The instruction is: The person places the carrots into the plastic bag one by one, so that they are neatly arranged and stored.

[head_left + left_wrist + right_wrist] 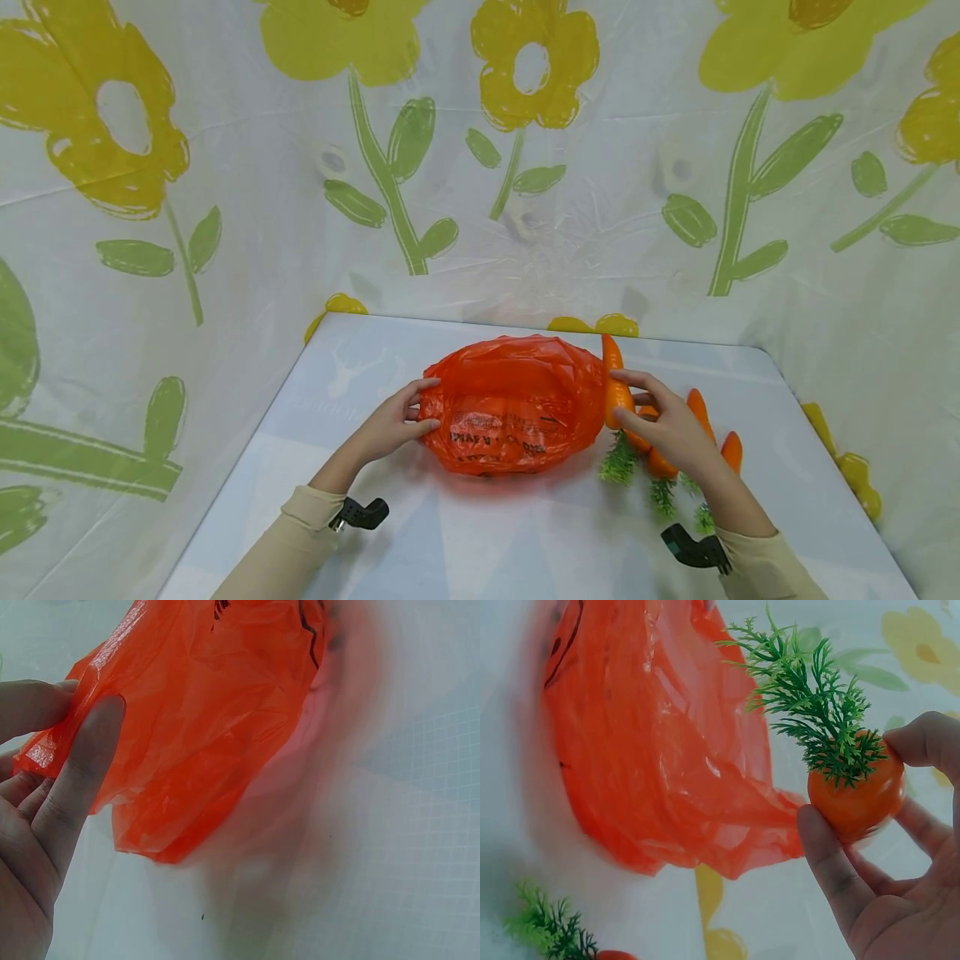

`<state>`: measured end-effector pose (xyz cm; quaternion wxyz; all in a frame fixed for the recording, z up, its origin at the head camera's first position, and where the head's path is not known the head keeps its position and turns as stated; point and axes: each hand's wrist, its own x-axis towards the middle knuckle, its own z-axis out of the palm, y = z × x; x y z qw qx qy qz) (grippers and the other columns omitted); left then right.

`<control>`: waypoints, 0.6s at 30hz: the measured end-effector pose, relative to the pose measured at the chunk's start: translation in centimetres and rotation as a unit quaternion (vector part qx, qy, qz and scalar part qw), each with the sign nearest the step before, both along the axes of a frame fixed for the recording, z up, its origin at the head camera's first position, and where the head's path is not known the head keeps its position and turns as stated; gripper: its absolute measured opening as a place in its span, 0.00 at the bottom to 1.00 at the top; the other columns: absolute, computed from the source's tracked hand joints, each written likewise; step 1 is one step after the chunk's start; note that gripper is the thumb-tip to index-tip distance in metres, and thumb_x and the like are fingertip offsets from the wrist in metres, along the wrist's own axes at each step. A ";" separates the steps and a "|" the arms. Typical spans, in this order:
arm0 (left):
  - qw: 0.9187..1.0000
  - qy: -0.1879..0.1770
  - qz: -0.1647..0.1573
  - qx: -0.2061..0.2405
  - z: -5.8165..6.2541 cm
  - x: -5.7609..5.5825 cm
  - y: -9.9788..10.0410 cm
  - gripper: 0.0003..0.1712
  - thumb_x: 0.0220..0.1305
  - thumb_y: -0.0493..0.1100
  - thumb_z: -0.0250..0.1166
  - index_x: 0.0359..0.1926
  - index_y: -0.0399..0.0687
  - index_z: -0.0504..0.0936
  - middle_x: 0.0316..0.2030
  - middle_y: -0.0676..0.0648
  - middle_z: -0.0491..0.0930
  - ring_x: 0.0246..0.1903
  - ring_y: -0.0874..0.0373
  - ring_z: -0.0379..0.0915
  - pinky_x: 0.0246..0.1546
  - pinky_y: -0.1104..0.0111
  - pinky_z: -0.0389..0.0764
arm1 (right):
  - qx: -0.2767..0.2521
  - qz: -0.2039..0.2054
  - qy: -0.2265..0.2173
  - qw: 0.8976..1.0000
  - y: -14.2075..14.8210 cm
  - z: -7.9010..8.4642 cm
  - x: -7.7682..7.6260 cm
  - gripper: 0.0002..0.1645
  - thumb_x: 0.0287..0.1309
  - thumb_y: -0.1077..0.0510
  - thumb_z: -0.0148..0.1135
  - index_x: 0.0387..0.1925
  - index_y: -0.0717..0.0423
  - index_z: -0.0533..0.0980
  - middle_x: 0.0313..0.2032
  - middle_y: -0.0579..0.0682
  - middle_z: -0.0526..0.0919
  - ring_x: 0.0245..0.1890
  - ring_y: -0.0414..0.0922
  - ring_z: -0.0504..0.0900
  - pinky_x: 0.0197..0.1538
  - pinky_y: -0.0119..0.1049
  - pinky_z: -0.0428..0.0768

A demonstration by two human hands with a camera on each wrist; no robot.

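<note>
The left hand (pixel 393 423) is pinching the red plastic bag (pixel 510 446) at its nine-o'clock rim, apparently to hold the mouth spread; at three, the right hand (pixel 667 423) is gripping a carrot (pixel 619 403) in curled fingers and thumb. Forearms (pixel 337 472) are angling in from eight and four; other carrots (pixel 732 454) are lying on the table (pixel 420 542).

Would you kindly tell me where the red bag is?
In the head view, the red bag sits on the table between the left hand and right hand, left of the carrots.
</note>
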<state>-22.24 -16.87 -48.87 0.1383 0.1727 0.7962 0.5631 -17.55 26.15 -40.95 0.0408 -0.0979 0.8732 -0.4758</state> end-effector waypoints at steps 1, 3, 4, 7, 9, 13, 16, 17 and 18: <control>1.000 0.000 -0.001 0.001 0.0 0.0 0.0 0.40 0.68 0.41 0.69 0.75 0.41 0.61 0.65 0.33 0.70 0.55 0.40 0.78 0.44 0.58 0.87 | -0.004 0.001 -0.001 1.000 -0.1 0.0 0.0 0.34 0.69 0.48 0.64 0.72 0.48 0.67 0.68 0.58 0.69 0.60 0.61 0.74 0.46 0.34 0.83; 1.000 -0.001 0.000 0.000 0.0 0.0 0.0 0.40 0.68 0.41 0.69 0.75 0.42 0.61 0.65 0.33 0.70 0.55 0.40 0.78 0.44 0.59 0.87 | -0.011 0.004 -0.001 1.000 -0.3 0.0 0.0 0.34 0.69 0.49 0.65 0.72 0.48 0.67 0.68 0.58 0.69 0.59 0.60 0.74 0.45 0.33 0.83; 1.000 -0.002 0.000 -0.001 0.0 0.0 0.0 0.40 0.68 0.41 0.69 0.75 0.42 0.61 0.65 0.33 0.70 0.55 0.40 0.78 0.44 0.59 0.87 | -0.013 0.006 -0.001 1.000 -0.3 0.0 0.0 0.34 0.69 0.49 0.65 0.72 0.48 0.67 0.67 0.59 0.70 0.59 0.60 0.74 0.45 0.35 0.84; 1.000 -0.004 0.002 -0.002 0.0 0.1 0.0 0.40 0.68 0.42 0.69 0.75 0.42 0.61 0.65 0.33 0.70 0.55 0.40 0.78 0.44 0.59 0.87 | -0.018 0.010 -0.001 1.000 -0.6 -0.1 0.0 0.34 0.69 0.50 0.65 0.72 0.48 0.67 0.65 0.59 0.71 0.58 0.59 0.75 0.44 0.38 0.85; 1.000 -0.004 0.003 -0.002 0.0 0.1 0.0 0.40 0.68 0.42 0.69 0.75 0.42 0.61 0.66 0.33 0.70 0.56 0.40 0.77 0.44 0.58 0.87 | -0.017 0.011 0.001 1.000 -0.7 -0.2 0.0 0.33 0.69 0.51 0.66 0.72 0.47 0.67 0.64 0.59 0.72 0.57 0.59 0.75 0.43 0.39 0.86; 1.000 -0.003 0.007 -0.005 0.1 0.1 0.0 0.40 0.67 0.42 0.70 0.75 0.43 0.62 0.66 0.34 0.70 0.56 0.40 0.77 0.45 0.58 0.86 | -0.017 0.009 -0.002 1.000 -1.1 -0.3 -0.1 0.34 0.67 0.50 0.67 0.71 0.46 0.68 0.63 0.59 0.73 0.57 0.59 0.75 0.42 0.40 0.86; 1.000 -0.001 0.009 -0.009 0.1 0.1 0.1 0.40 0.67 0.42 0.70 0.75 0.44 0.62 0.66 0.34 0.70 0.55 0.41 0.77 0.45 0.59 0.86 | -0.018 0.011 -0.002 1.000 -1.3 -0.3 -0.2 0.35 0.67 0.50 0.67 0.71 0.45 0.68 0.64 0.59 0.73 0.58 0.59 0.76 0.43 0.39 0.86; 1.000 -0.001 0.008 -0.010 0.1 0.1 0.1 0.40 0.67 0.42 0.70 0.75 0.44 0.62 0.65 0.34 0.70 0.55 0.41 0.78 0.45 0.59 0.86 | -0.018 0.013 -0.001 1.000 -1.5 -0.3 -0.2 0.34 0.67 0.50 0.67 0.71 0.45 0.68 0.64 0.59 0.73 0.58 0.59 0.76 0.44 0.39 0.86; 1.000 -0.001 0.008 -0.010 0.1 0.1 0.1 0.40 0.67 0.42 0.70 0.75 0.44 0.62 0.65 0.34 0.70 0.55 0.41 0.78 0.45 0.59 0.86 | -0.016 0.016 0.001 1.000 -1.6 -0.4 -0.2 0.34 0.67 0.50 0.68 0.71 0.45 0.68 0.64 0.59 0.73 0.58 0.59 0.76 0.44 0.39 0.85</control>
